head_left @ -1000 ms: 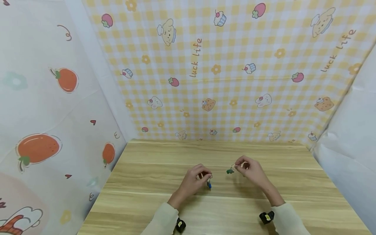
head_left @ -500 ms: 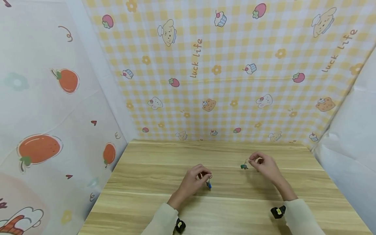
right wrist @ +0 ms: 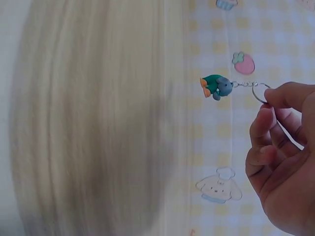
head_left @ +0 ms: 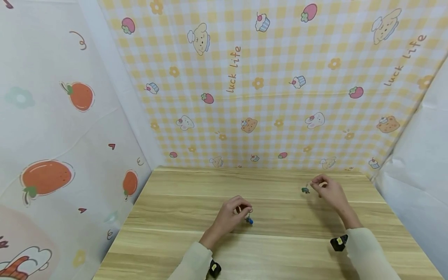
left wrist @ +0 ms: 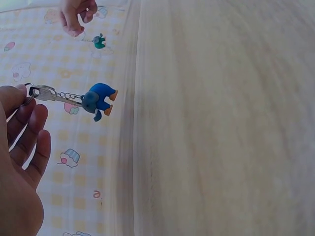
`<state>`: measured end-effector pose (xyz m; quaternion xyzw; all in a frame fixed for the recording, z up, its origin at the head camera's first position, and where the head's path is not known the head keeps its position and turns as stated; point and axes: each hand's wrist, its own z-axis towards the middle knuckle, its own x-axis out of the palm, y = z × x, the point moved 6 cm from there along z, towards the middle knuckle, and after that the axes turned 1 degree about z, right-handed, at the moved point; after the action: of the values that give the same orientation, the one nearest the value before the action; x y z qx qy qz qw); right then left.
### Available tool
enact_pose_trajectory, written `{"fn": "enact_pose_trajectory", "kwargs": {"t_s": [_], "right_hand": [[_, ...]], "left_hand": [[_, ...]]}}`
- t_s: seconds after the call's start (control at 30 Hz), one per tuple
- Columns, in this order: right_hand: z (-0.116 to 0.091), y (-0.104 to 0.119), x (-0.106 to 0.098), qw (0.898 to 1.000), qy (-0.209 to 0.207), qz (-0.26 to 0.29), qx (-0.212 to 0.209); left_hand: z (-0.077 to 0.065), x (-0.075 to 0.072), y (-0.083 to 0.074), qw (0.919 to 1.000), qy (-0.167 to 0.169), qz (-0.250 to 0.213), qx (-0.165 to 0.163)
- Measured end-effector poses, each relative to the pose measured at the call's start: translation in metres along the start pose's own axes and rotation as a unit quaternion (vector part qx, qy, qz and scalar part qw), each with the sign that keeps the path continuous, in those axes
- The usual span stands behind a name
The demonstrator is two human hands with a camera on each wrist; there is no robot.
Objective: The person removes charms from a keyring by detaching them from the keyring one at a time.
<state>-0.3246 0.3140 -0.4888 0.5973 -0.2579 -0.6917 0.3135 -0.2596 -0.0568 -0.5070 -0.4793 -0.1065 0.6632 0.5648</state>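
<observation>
My left hand pinches a small split ring between thumb and index finger, the other fingers loosely bent below it, and from that ring hang a flat, silvery metal key and a fine linked chain. At the chain's end dangles a blue animal figure, rounded and smooth like moulded plastic or rubber, with a greyish-blue head and stubby orange feet. My right hand, farther forward and well apart from the left, pinches a larger thin wire ring between thumb and index finger, its remaining fingers curled inward. A short bright chain ties that ring to a green animal figure, equally rounded, with a grey head and orange feet. Both figures hang above the wooden tabletop, whose pale yellow-brown surface carries long streaky grain. Behind it a yellow-and-white checked cloth is printed with strawberries, cupcakes and flowers. My cream sleeves reach to my wrists, beside small black devices.
</observation>
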Motion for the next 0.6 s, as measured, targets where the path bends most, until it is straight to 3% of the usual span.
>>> {"fn": "enact_pose_trajectory", "kwargs": {"t_s": [0.27, 0.6], "right_hand": [[0.004, -0.015, -0.005, 1.000, -0.010, -0.020, 0.007], [-0.013, -0.024, 0.012, 0.999, 0.034, -0.031, 0.013]], "left_hand": [[0.003, -0.003, -0.003, 0.9998, -0.011, 0.017, -0.005], [0.006, -0.002, 0.003, 0.9992, -0.008, 0.001, -0.039]]}}
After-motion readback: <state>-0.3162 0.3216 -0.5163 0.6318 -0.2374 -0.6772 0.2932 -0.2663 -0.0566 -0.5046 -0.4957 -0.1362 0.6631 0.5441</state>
